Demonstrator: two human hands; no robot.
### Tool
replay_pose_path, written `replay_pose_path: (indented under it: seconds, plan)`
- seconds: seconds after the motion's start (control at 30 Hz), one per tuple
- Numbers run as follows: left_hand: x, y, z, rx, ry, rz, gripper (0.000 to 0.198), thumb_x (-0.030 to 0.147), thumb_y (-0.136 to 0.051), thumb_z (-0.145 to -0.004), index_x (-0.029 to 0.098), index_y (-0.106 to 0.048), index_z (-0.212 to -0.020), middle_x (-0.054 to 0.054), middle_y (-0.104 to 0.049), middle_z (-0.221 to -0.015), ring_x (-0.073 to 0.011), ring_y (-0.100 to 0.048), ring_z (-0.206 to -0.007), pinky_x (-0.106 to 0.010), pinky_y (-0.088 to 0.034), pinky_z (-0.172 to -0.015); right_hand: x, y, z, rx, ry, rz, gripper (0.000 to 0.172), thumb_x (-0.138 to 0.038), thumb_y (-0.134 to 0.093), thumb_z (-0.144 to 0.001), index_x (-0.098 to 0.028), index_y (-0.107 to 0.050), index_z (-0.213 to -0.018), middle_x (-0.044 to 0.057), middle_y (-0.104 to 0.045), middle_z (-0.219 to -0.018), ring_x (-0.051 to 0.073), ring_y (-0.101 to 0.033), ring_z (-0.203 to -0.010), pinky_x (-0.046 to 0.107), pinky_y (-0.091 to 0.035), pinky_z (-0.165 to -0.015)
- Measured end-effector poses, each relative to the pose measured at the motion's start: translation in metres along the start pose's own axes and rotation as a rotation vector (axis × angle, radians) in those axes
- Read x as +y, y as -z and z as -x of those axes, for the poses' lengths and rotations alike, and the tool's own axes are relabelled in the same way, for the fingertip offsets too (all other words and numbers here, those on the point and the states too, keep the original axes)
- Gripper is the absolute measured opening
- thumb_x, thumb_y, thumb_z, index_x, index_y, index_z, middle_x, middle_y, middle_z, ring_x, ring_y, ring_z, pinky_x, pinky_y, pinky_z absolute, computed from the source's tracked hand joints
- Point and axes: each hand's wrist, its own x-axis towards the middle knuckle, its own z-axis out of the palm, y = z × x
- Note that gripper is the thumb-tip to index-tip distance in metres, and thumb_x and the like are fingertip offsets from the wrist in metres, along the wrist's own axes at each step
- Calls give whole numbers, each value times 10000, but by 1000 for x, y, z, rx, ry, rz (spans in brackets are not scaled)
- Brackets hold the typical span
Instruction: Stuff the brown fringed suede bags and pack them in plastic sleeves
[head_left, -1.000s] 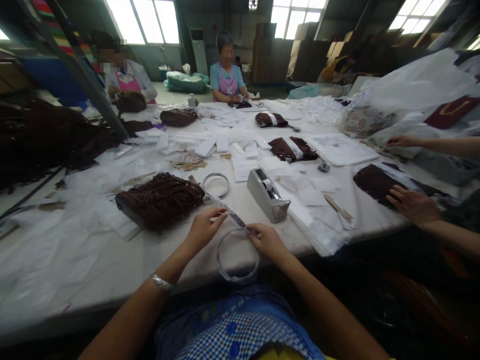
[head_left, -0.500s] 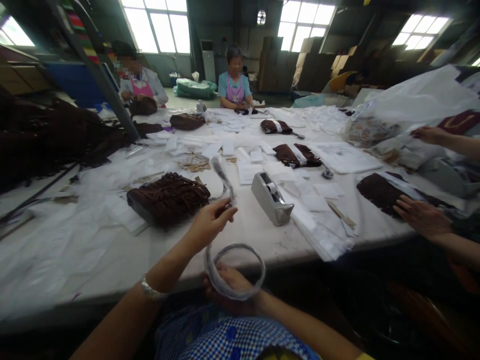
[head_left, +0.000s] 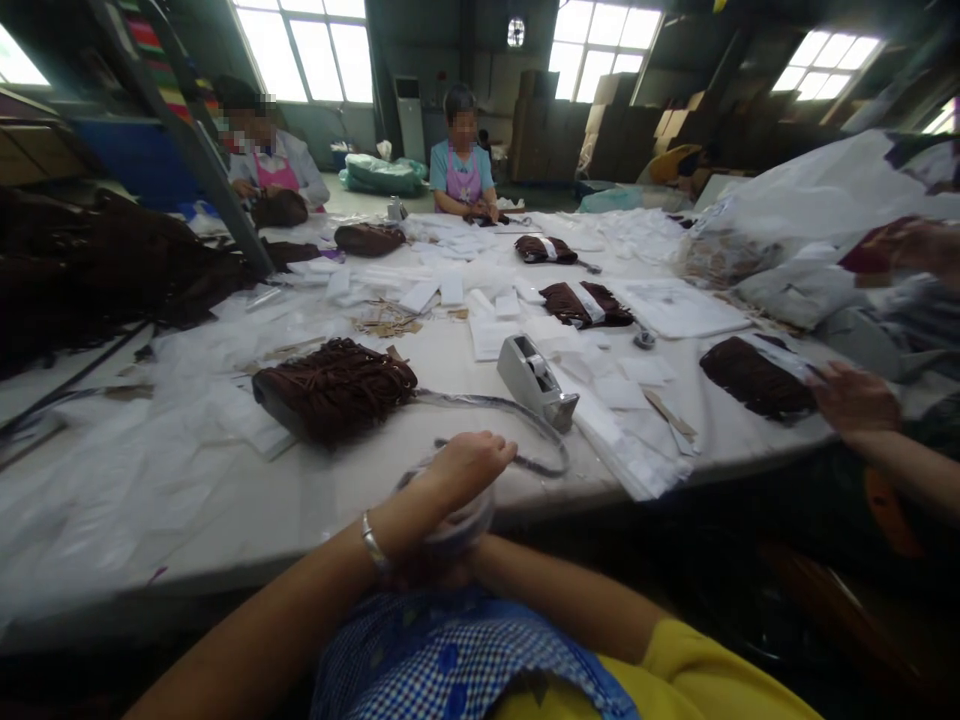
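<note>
My left hand [head_left: 476, 465], a bracelet at its wrist, is closed at the table's front edge with a plastic-wrapped bag strap [head_left: 536, 465] running under its fingertips. The strap loops back over the table to a dark brown fringed handbag [head_left: 337, 390] lying on its side. Below the left hand, coiled turns of the strap [head_left: 476, 520] sit around my right hand [head_left: 442, 570], which is largely hidden by the left forearm and blurred. Just beyond the strap loop stands a grey tape dispenser [head_left: 538, 385].
White paper sheets [head_left: 626, 400] and clear plastic bags [head_left: 172, 460] litter the table. Wrapped brown bags [head_left: 585, 303] lie farther back. At right, a co-worker's hand [head_left: 855, 400] rests by another bag [head_left: 757, 375]. Two people sit opposite. A metal post [head_left: 225, 170] rises at left.
My left hand has come down and right, over the coil. The strap, raised before, now lies in a loop on the table. The co-worker's hand at right has shifted slightly.
</note>
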Motion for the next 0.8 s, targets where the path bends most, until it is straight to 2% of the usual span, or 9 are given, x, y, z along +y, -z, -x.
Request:
replay_pose_path:
  seconds: [0.07,0.13,0.3,0.4,0.47,0.53,0.6,0.7,0.8]
  plan:
    - [-14,-23,25,-11,-71,-34,176,83,-546,-903,170,-611,-1041,-74,-670,-867,-216,-642,-812,-288,-484,-641,-1,18,38,-313,-46,96,92,-240,-731,-788,-152,-739,-814,-29,-696,-703,107,-631,-596,198,-536,-608]
    - [-20,-44,49,-10,-41,-45,238,95,-551,-907,178,-591,-1126,-69,-676,-907,-216,-637,-835,-293,-490,-662,-6,40,72,-445,-54,150,53,-222,-696,-808,-203,-736,-837,-31,-704,-728,105,-633,-617,187,-525,-608]
    - [-7,-63,79,-1,39,43,90,158,-569,-914,176,-620,-987,-56,-673,-905,-202,-620,-790,-293,-497,-663,-27,99,107,-75,-36,13,308,-453,-581,-916,-173,-693,-854,-5,-647,-628,81,-492,-409,193,-405,-408]
    - [-2,-43,82,71,-10,-7,149,141,-523,-933,173,-616,-1044,-67,-679,-913,-201,-615,-783,-291,-494,-649,-33,129,81,393,139,246,329,-454,-510,-960,-175,-679,-917,20,-670,-692,100,-521,-450,233,-456,-478]
    - [-1,-25,83,152,-72,-63,222,131,-472,-953,172,-592,-1136,-74,-687,-932,-192,-616,-779,-284,-495,-643,-32,145,47,644,274,580,234,-341,-558,-942,-170,-676,-1051,86,-712,-970,161,-644,-729,317,-531,-777]
    - [2,-8,88,207,-141,-100,245,141,-427,-974,171,-586,-1158,-73,-696,-923,-179,-619,-753,-274,-500,-631,-27,158,7,602,274,865,360,-227,-590,-903,-162,-604,-1257,152,-563,-1359,248,-563,-1163,403,-410,-1047]
    - [6,3,98,218,-198,-117,264,140,-401,-983,167,-587,-1169,-66,-708,-903,-168,-626,-723,-263,-505,-608,-22,167,-29,471,144,953,465,-162,-611,-865,-143,-557,-1327,183,-517,-1403,285,-445,-1306,429,-338,-1101]
    - [8,9,119,184,-178,-53,271,145,-447,-970,168,-581,-1205,-62,-731,-942,-167,-658,-730,-253,-523,-601,-18,173,-59,333,63,902,369,-80,-592,-829,-131,-652,-1190,185,-637,-1200,297,-529,-1199,419,-383,-1036]
    - [1,18,140,80,-13,92,381,204,-584,-918,223,-548,-1297,-61,-735,-1049,-188,-696,-817,-257,-550,-658,-19,178,-61,229,64,786,198,-99,-597,-824,-142,-724,-969,110,-696,-976,255,-619,-990,365,-447,-931]
